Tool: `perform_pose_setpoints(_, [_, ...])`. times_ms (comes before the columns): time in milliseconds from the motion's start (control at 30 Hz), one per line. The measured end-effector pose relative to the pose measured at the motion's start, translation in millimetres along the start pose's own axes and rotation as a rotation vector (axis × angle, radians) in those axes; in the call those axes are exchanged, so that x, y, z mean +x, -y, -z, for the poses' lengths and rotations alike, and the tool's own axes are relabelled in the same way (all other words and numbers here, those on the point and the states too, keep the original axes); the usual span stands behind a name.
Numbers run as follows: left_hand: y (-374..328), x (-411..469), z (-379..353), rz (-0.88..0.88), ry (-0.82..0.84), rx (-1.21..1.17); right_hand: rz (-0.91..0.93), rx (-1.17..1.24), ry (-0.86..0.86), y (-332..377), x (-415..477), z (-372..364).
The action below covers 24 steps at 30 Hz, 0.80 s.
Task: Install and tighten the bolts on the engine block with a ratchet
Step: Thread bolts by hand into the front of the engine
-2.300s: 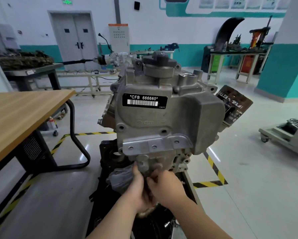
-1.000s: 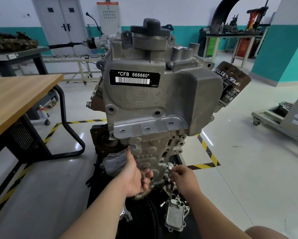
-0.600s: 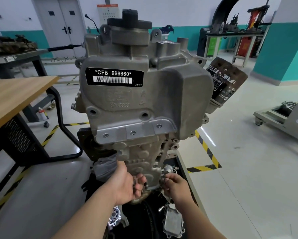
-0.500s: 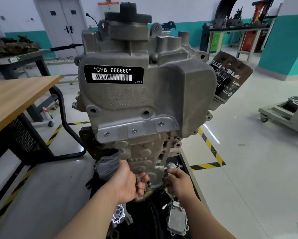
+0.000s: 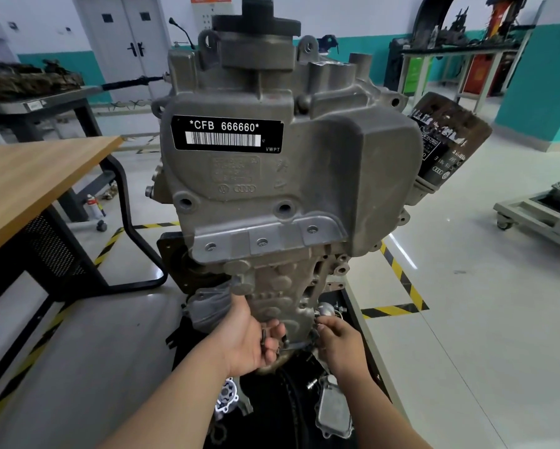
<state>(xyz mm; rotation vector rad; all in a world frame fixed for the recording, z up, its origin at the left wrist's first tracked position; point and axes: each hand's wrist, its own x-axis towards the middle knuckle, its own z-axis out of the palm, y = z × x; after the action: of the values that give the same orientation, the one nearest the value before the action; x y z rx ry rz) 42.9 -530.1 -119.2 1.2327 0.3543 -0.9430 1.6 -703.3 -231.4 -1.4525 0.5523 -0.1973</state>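
Observation:
A grey cast engine block (image 5: 272,189) with a black "CFB 666660" label fills the middle of the view on a stand. My left hand (image 5: 246,338) is at its lower front face, fingers curled round several dark bolts (image 5: 265,338). My right hand (image 5: 337,341) is at the block's lower right edge, fingertips pinching a small bolt against the casting beside a round metal fitting (image 5: 325,308). No ratchet is in view.
A dark oil filter (image 5: 447,140) sticks out at the block's right. A silver cooler plate (image 5: 333,409) and a small pump part (image 5: 227,396) lie on the black stand base below. A wooden table (image 5: 29,179) stands at left, a wheeled cart (image 5: 544,215) at right.
My hands were together at the block's lower middle; the right hand has moved apart to the lower right edge. The view has come closer to the block.

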Motion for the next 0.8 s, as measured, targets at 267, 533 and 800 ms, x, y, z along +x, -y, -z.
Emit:
perform_pose_setpoints(267, [-1,-1,-1,0.01,-0.007,-0.002,-0.027,0.078,-0.073,-2,-5,-6])
perform_pose_setpoints(533, [-2,0,1,0.02,-0.002,0.022,-0.223,0.457,-0.131,0,-6,-24])
perform_pose_setpoints(800, [-1,2,2,0.021,0.003,0.013,-0.354,0.456,-0.18,9,-11,-33])
